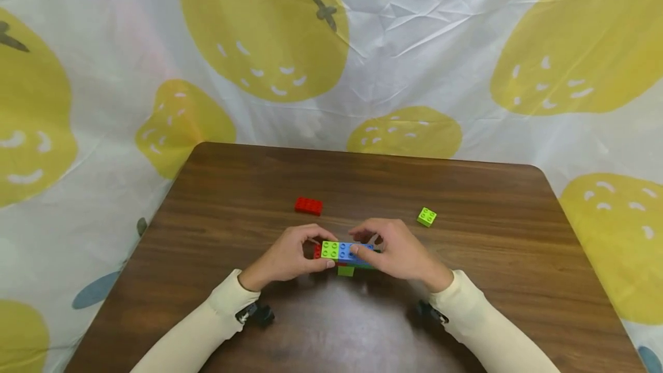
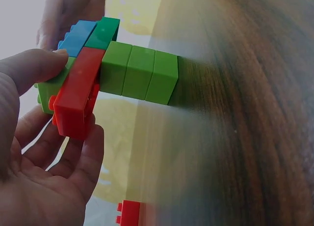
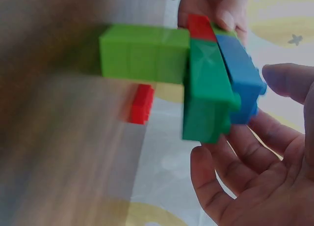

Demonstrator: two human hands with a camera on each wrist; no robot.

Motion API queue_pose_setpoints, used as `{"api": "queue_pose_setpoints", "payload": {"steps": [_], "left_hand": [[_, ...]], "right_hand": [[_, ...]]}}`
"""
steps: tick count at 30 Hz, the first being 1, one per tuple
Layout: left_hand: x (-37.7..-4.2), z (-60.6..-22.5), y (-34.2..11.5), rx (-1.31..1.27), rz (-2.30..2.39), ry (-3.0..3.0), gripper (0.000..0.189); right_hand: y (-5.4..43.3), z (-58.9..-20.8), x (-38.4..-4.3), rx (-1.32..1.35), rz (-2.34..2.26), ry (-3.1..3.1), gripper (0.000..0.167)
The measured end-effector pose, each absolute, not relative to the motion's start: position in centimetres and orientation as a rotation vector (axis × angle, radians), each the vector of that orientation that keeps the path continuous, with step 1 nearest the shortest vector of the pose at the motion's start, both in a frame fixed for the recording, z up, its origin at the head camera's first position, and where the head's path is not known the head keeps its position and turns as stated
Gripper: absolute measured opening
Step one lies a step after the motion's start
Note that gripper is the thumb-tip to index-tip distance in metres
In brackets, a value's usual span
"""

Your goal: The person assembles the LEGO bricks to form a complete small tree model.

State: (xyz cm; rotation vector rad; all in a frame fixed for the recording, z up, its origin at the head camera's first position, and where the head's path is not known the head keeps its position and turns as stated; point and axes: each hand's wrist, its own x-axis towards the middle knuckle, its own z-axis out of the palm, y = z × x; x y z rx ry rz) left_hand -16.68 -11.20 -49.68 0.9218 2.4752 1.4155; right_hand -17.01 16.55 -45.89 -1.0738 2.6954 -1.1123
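Note:
A T-shaped toy brick build stands on the table. Its stem is a column of three lime bricks [image 2: 140,71], carrying a red brick [image 2: 78,93] and a dark green brick [image 3: 208,83] end to end. On these sit a lime brick [image 1: 330,250] at the left and a blue brick [image 1: 361,251] at the right. My left hand [image 1: 290,255] pinches the top lime brick, thumb on the near side, fingers on the far side. Around the blue end, my right hand [image 1: 401,252] is loosely spread, its thumb apart from the brick in the right wrist view.
Behind the build, a loose red brick [image 1: 308,206] lies to the left and a small lime brick [image 1: 427,217] to the right. The brown wooden table [image 1: 248,189] ends at a fruit-patterned cloth [image 1: 290,114] along its back edge.

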Motion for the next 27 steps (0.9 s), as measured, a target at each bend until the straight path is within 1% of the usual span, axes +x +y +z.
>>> {"api": "queue_pose_setpoints", "payload": {"steps": [5, 13, 22, 27], "left_hand": [[-16.6, -49.6, -11.2, 0.914, 1.421, 2.461, 0.036], [-16.8, -49.8, -11.2, 0.907, 1.436, 2.449, 0.035], [-17.0, -49.7, -11.1, 0.891, 1.403, 2.477, 0.034], [-16.9, -49.7, -10.8, 0.912, 1.382, 2.480, 0.034]], "right_hand": [[16.1, -44.5, -18.9, -1.067, -1.093, 2.702, 0.026], [14.1, -43.6, -23.6, -1.178, -1.054, 2.659, 0.027], [10.3, -45.1, -28.5, -1.193, -0.920, 2.649, 0.030], [8.7, -46.8, -30.1, -1.150, -0.838, 2.652, 0.035]]}}
